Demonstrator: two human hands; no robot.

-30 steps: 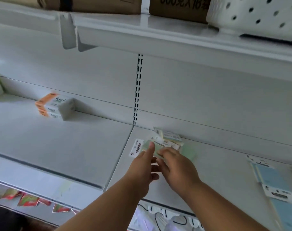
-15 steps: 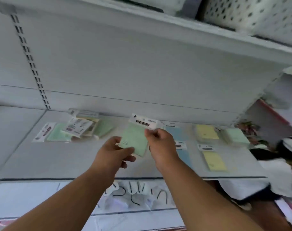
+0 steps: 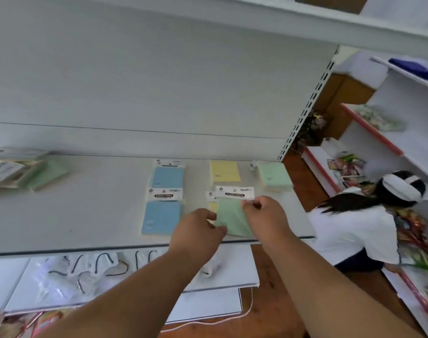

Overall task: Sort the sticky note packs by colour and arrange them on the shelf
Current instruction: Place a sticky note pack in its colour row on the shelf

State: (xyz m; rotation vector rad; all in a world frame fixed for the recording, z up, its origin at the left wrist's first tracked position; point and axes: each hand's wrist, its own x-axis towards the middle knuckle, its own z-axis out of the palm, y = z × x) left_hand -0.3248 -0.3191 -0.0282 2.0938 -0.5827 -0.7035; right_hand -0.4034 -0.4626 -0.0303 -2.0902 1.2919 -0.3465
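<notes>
Green pack (image 3: 231, 219) mid-frame, pinched in both grips — left hand (image 3: 195, 234) lower edge, right hand (image 3: 265, 215) near header; light, thin, bendy; best held by edges.

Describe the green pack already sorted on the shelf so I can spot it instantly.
Follow the white shelf to its right end, beside the perforated upright. The green sticky note pack lies flat there, right of the yellow pack, untouched by either hand.

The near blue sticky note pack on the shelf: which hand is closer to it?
Left. The left hand sits just right of the near blue pack; the right hand is farther right, beyond the green pack both hold.
</notes>
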